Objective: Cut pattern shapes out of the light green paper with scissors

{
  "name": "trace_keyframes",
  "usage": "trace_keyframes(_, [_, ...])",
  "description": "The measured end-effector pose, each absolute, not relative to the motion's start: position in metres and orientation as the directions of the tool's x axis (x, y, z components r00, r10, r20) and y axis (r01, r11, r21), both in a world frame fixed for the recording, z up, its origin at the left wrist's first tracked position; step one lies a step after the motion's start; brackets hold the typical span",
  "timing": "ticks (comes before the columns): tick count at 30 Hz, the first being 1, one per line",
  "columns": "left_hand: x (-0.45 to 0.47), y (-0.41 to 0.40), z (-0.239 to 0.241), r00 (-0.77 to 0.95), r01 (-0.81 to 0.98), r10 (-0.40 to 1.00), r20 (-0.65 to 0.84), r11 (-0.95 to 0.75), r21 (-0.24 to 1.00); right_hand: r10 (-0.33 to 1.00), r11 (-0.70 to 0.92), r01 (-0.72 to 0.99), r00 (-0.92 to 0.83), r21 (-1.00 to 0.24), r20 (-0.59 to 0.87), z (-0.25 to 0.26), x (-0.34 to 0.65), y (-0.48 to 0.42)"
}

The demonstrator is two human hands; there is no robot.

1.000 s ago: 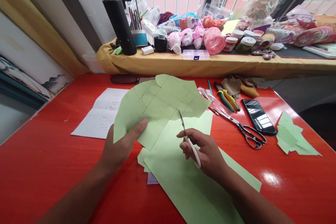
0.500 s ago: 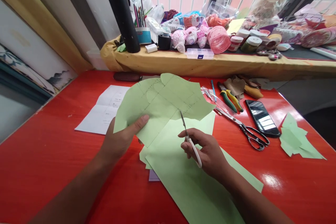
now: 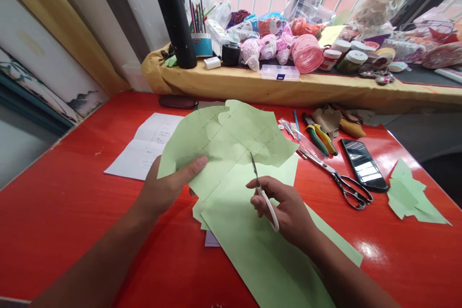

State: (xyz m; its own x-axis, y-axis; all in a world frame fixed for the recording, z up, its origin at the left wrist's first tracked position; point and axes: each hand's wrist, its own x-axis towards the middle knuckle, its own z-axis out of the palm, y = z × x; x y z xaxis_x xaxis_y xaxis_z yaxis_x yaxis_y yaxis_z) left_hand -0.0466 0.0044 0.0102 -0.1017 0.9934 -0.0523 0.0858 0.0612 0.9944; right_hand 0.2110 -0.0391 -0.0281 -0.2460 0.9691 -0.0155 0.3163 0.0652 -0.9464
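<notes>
My left hand (image 3: 168, 190) grips a sheet of pale green paper (image 3: 224, 147) that is cut to an irregular outline and marked with pencil lines, its thumb lying on top. My right hand (image 3: 285, 209) holds small white-handled scissors (image 3: 265, 199) with the blades pointing up and closed or nearly so. The blade tips sit just below the held sheet's edge, over a larger green paper sheet (image 3: 252, 236) lying on the table beneath both hands. A lilac paper corner (image 3: 211, 239) shows under that sheet.
The glossy red table (image 3: 68, 231) holds a printed white paper (image 3: 144, 147), large black-handled scissors (image 3: 342, 178), green-handled pliers (image 3: 317, 138), a black phone (image 3: 364, 166) and green paper scraps (image 3: 407, 195). Behind it, a yellow-covered sill carries a black flask (image 3: 175, 21) and several craft items.
The whole view has drifted slightly, with the table things shifting right. My hands keep the same grip on the green sheet and scissors, with no visible cut or release.
</notes>
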Motion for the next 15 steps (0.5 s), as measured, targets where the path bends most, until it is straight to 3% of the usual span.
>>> trace_keyframes(15, [-0.0525, 0.0051, 0.0040, -0.049, 0.047, 0.997, -0.068, 0.070, 0.996, 0.967, -0.020, 0.233, -0.243, -0.972, -0.079, -0.0259, 0.2094, -0.0398])
